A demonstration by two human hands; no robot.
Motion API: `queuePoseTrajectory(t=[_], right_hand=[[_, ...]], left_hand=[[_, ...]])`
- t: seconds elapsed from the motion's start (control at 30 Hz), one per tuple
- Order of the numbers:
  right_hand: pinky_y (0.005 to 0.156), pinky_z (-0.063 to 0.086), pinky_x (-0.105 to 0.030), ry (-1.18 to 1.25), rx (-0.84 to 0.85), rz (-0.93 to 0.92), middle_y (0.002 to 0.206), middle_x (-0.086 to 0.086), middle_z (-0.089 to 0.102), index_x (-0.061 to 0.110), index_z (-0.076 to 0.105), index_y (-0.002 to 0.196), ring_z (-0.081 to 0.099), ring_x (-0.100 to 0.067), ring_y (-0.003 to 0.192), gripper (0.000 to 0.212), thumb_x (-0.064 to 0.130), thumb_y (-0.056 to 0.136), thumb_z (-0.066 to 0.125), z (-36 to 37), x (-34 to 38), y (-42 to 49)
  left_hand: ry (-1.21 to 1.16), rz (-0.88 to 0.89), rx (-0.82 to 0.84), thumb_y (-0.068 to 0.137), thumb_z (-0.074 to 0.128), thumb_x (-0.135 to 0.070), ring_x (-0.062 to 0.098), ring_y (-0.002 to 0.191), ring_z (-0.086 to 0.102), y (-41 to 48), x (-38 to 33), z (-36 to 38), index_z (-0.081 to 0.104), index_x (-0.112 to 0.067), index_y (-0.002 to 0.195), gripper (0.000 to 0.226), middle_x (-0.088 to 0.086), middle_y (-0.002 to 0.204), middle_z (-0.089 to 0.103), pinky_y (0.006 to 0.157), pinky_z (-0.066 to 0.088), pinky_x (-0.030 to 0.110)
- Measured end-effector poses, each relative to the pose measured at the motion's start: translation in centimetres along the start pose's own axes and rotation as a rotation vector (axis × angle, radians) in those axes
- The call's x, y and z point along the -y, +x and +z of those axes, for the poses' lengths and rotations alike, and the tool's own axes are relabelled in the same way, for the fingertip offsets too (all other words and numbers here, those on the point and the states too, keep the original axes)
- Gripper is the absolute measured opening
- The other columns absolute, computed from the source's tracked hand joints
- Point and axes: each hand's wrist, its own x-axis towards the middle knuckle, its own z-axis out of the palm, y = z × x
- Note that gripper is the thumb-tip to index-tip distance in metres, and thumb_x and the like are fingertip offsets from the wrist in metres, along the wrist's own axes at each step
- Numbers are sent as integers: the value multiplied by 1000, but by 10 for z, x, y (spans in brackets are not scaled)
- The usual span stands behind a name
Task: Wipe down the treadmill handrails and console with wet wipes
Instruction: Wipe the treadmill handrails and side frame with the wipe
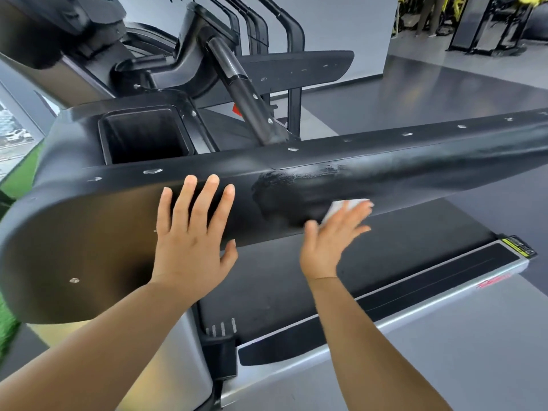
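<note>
Far left edge: strip of green turf [7, 324].

Handrail [415, 161]: broad black arm with a rounded end at left. It runs across to the right edge of view, above the belt. Small screw heads dot its top edge. A rectangular recess [145, 134] is sunk into the top, left of centre on the far side.

Left hand [192, 232]: open, holding nothing. Fingers are straight and slightly spread, palm flat on the near face of the handrail, right of the rounded end.

Grey post [246, 96]: stands on the far side of the handrail at centre, leaning far-left.

Wet patch [284, 197]: dark glossy smear on the near face, between the two hands.

Wipe [341, 207]: white, lying against the lower near face of the handrail just right of the wet patch. The right hand covers most of it.

Right hand [332, 235]: fingers extended, not curled, pressing the wipe flat to the rail. Fingertips are motion-blurred.

Belt [400, 256]: black, under the handrail. A silver side rail [430, 310] with a black tread strip runs along its near edge. Grey floor [474, 366] lies near right.

Far centre: second handrail [296, 69], roughly parallel to the first.
</note>
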Motion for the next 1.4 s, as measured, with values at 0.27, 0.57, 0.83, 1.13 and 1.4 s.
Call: queuePoseTrajectory(t=[0.27,0.57,0.83,1.13,1.4], right_hand=[[117,-5,-44,211,103,-43,153,-19,-25,-7,-21,142,-17,-34,143,79,42,100,24,12,68,-26],[112,3,-58,-115,1,-136,147,-41,5,7,12,145,0,-50,138,61,48,101,16,-13,28,32],[116,-4,-52,-171,203,-327,155,-23,-15,11,6,149,-13,-38,144,64,52,100,15,19,109,-21],[116,0,-47,-315,154,-453,153,-23,6,13,16,147,-3,-36,145,59,50,101,18,-8,71,21],[117,-4,-47,-356,335,-651,154,-23,6,12,12,149,-12,-33,145,63,51,100,15,19,123,-23]], left_hand=[[-94,20,27,80,46,-34,34,134,33,4,10,-16,43,-14,140,64,11,145,35,111,24,51],[-84,-71,-25,82,45,-32,37,132,35,-13,39,-19,42,-11,138,60,15,140,39,113,22,51],[-87,-146,-41,81,46,-32,37,132,37,-24,51,-8,42,-12,139,61,15,141,41,111,24,51],[-98,-156,-34,78,50,-33,35,131,38,-25,52,-3,47,-13,138,62,14,141,44,111,25,51],[-117,-152,-66,78,52,-32,34,130,38,-25,54,-5,47,-15,137,62,11,141,43,112,22,48]])
